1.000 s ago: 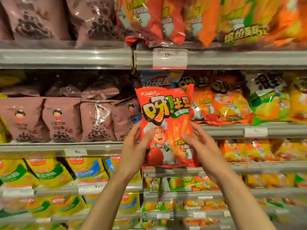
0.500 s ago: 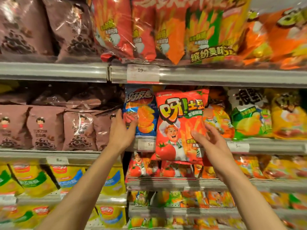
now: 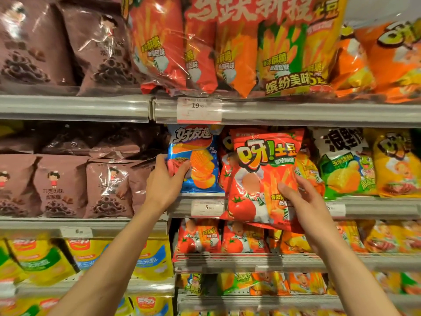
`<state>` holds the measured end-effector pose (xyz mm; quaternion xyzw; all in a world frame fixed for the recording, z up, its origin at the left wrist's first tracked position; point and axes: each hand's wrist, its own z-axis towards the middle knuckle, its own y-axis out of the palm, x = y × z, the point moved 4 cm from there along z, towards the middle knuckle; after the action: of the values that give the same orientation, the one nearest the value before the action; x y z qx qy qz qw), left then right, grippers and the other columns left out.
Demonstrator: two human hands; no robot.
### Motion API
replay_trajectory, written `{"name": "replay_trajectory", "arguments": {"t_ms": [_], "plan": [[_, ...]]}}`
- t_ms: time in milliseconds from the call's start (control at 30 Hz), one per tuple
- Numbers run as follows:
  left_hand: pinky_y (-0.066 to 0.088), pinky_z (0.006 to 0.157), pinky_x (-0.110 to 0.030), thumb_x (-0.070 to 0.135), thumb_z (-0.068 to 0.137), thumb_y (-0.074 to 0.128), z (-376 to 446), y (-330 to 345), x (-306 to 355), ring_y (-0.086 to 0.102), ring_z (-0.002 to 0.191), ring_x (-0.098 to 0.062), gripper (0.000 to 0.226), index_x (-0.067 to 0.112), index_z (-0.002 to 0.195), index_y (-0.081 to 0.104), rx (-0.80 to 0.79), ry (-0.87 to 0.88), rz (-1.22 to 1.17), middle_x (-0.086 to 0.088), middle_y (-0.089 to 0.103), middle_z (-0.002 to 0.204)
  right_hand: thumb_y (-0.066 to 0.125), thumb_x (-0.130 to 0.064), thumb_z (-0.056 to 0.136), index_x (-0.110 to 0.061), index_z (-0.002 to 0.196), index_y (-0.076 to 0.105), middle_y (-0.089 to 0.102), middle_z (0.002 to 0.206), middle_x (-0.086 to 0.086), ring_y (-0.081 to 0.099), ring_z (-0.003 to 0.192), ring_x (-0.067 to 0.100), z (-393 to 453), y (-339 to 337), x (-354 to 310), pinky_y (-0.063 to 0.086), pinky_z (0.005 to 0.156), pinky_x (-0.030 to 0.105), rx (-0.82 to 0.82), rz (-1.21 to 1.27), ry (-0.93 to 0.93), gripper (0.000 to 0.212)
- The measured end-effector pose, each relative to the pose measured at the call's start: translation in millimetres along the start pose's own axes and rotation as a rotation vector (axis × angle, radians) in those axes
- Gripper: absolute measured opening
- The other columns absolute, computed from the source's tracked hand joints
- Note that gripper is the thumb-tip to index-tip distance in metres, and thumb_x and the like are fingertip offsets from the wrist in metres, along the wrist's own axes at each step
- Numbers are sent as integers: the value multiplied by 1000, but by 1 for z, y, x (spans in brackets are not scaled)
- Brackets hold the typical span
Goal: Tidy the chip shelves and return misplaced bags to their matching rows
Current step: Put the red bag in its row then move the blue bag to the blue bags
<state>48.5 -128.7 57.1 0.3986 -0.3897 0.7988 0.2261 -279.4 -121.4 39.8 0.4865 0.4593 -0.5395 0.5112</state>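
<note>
A red tomato-flavour chip bag [image 3: 262, 174] with a cartoon chef is held upright in front of the middle shelf, my right hand [image 3: 298, 199] gripping its lower right side. Left of it a blue chip bag [image 3: 196, 160] stands on the middle shelf [image 3: 364, 207]; my left hand [image 3: 166, 181] grips its lower left edge, thumb across the front. More red tomato bags [image 3: 200, 236] fill the row one shelf below.
Brown chocolate-snack bags [image 3: 61, 185] fill the left bay's middle and top shelves. Large red and orange multipacks [image 3: 227, 42] overhang the top shelf. A green bag [image 3: 341, 169] and yellow bags [image 3: 396, 165] stand to the right. Yellow bags [image 3: 41, 258] are at lower left.
My left hand let go of the red bag, moved left and took hold of the blue bag. The right hand alone now holds the red bag. The view has moved closer.
</note>
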Motion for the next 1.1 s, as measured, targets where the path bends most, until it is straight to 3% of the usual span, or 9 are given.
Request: {"name": "replay_trajectory", "arguments": {"t_ms": [200, 367, 433, 567, 733, 867, 967, 1033, 1100], "plan": [[56, 86, -47, 62, 86, 68, -9, -36, 0, 72, 92, -20, 48, 24, 112, 55, 81, -3, -117, 9, 74, 90, 76, -38, 86, -38, 130, 54, 70, 124, -3, 70, 111, 18, 0, 9, -4, 55, 99, 45, 25, 2, -26, 50], [53, 74, -37, 50, 86, 75, -26, -74, -12, 70, 82, -9, 39, 23, 108, 56, 121, -19, -128, 10, 73, 88, 74, -36, 89, -32, 131, 54, 72, 114, -6, 74, 95, 13, 3, 48, -20, 58, 79, 31, -2, -63, -98, 47], [53, 74, -33, 45, 87, 76, -32, -93, -19, 68, 81, -1, 37, 22, 108, 57, 150, -22, -160, 14, 71, 87, 73, -40, 90, -30, 135, 51, 68, 113, -9, 70, 97, 8, 9, 71, -26, 57, 85, 31, 13, -125, -129, 51], [55, 83, -40, 49, 85, 77, -43, -124, -34, 71, 90, -13, 41, 21, 110, 61, 179, -64, -196, 11, 74, 96, 68, -43, 92, -22, 144, 44, 62, 125, -1, 62, 107, 13, 26, 122, -34, 50, 93, 35, -6, -217, -202, 61], [56, 81, -38, 44, 88, 74, -52, -137, -43, 72, 90, -13, 35, 19, 111, 64, 143, -88, -236, 4, 75, 100, 55, -46, 99, -17, 154, 29, 45, 154, 8, 44, 140, 28, 42, 174, -31, 37, 115, 41, -24, -362, -262, 67], [57, 80, -33, 44, 88, 75, -55, -137, -53, 74, 88, -8, 31, 24, 110, 66, 104, -111, -280, 7, 77, 98, 42, -30, 106, -2, 148, 36, 46, 148, 22, 45, 137, 38, 37, 193, -22, 39, 109, 42, 25, -662, -428, 51], [53, 74, -24, 41, 88, 75, -59, -135, -55, 72, 82, 1, 26, 27, 107, 65, 88, -111, -297, 8, 77, 97, 46, -21, 104, 0, 145, 41, 40, 148, 28, 40, 139, 43, 34, 192, -17, 37, 113, 48, 120, -782, -596, 46], [50, 70, -17, 38, 88, 75, -60, -134, -56, 71, 79, 6, 23, 28, 106, 64, 81, -112, -315, 10, 76, 95, 43, -20, 106, -3, 146, 43, 45, 146, 25, 42, 136, 40, 36, 194, -12, 35, 114, 45, 40, -849, -645, 44], [50, 73, -20, 39, 87, 75, -61, -132, -56, 71, 82, 5, 25, 29, 107, 65, 63, -111, -328, 12, 77, 94, 39, -21, 108, -4, 145, 46, 52, 138, 21, 46, 132, 38, 40, 196, -7, 31, 116, 42, -58, -918, -656, 42]]}}
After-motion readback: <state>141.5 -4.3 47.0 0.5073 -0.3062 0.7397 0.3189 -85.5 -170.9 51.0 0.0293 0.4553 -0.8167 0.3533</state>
